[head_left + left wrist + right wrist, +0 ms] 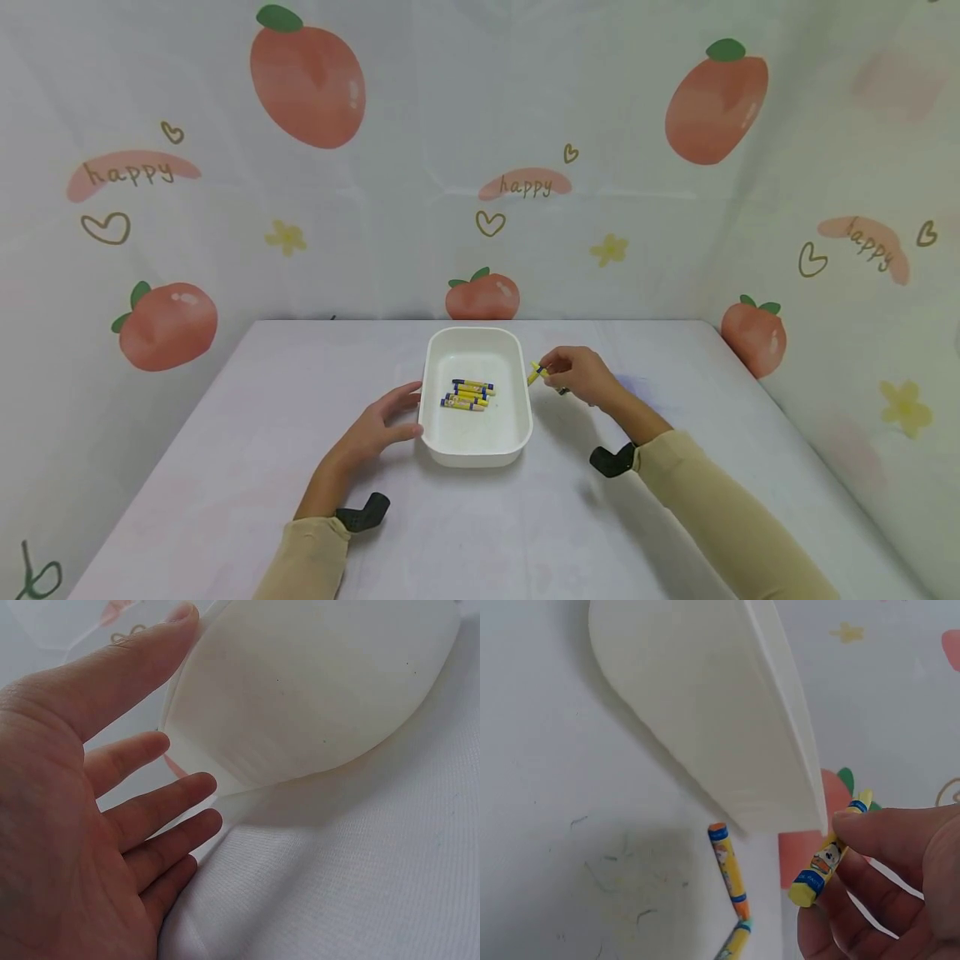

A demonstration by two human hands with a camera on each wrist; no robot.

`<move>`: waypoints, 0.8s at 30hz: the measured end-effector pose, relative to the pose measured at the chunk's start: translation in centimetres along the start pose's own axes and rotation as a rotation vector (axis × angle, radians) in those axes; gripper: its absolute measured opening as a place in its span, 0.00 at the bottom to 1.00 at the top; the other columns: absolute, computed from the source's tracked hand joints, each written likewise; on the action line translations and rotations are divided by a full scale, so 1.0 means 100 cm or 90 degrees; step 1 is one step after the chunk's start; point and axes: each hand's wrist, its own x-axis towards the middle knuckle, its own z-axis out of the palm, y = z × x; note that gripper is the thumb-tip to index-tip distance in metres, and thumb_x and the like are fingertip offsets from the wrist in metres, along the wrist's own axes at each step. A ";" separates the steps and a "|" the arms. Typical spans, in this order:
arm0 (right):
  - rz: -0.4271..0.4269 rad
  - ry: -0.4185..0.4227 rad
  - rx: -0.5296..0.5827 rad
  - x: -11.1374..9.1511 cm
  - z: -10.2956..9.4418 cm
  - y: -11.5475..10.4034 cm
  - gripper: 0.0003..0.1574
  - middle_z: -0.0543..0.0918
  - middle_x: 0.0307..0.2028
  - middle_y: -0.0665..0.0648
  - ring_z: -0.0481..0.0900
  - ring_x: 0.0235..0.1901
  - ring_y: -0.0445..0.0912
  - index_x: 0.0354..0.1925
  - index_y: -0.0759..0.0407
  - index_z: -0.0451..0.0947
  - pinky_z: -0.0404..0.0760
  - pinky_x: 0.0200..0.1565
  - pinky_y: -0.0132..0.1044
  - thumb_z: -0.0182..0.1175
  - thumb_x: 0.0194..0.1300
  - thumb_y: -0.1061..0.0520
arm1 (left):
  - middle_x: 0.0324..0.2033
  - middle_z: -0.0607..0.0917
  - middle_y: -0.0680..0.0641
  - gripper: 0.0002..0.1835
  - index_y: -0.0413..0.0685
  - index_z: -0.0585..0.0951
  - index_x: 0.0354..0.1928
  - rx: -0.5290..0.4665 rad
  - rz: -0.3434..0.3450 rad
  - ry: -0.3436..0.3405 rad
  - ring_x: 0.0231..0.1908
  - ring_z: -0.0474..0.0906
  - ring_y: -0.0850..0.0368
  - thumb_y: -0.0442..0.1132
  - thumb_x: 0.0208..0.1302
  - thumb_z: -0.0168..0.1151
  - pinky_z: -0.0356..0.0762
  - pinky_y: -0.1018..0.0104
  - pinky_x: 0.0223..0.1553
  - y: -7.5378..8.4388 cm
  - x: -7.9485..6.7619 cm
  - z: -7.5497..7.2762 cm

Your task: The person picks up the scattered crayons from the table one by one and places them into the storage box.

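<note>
A white rectangular tub (pixel 476 460) sits on the table, with several yellow-and-blue crayons (pixel 467 400) lying side by side on its floor. My left hand (pixel 377 427) is at the tub's left side, thumb and fingers spread with the tips right at the wall. Beyond the tub's right wall, my right hand (pixel 583 375) pinches a yellow crayon (pixel 826 859) between thumb and fingers. Below it, an orange-tipped crayon (pixel 728 870) lies on the table, end to end with a teal-tipped crayon (pixel 736 941) that the right wrist view cuts off.
A white cloth covers the table (pixel 480 533). Small dark marks (pixel 622 862) show on it near the loose crayons. Behind stands a white curtain (pixel 420 108) printed with fruit, hearts and flowers.
</note>
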 end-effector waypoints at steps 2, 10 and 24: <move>-0.012 -0.005 0.006 0.002 0.001 -0.003 0.12 0.83 0.34 0.56 0.80 0.35 0.48 0.44 0.64 0.82 0.81 0.34 0.38 0.67 0.59 0.67 | 0.65 0.72 0.39 0.40 0.50 0.63 0.72 -0.002 0.004 0.001 0.67 0.61 0.39 0.43 0.60 0.68 0.52 0.32 0.64 -0.001 0.001 0.000; -0.001 -0.033 0.016 0.010 0.009 -0.019 0.13 0.82 0.34 0.55 0.79 0.34 0.48 0.44 0.63 0.82 0.82 0.34 0.37 0.67 0.58 0.66 | 0.64 0.71 0.36 0.40 0.45 0.61 0.72 0.001 0.008 0.003 0.67 0.61 0.37 0.39 0.60 0.67 0.53 0.32 0.63 -0.001 0.002 0.001; -0.018 -0.081 -0.037 0.032 0.027 -0.049 0.12 0.81 0.33 0.53 0.77 0.34 0.47 0.44 0.59 0.82 0.81 0.34 0.35 0.66 0.60 0.65 | 0.64 0.72 0.39 0.41 0.50 0.63 0.72 -0.027 0.009 -0.002 0.66 0.63 0.40 0.42 0.58 0.70 0.53 0.34 0.64 -0.003 0.001 0.000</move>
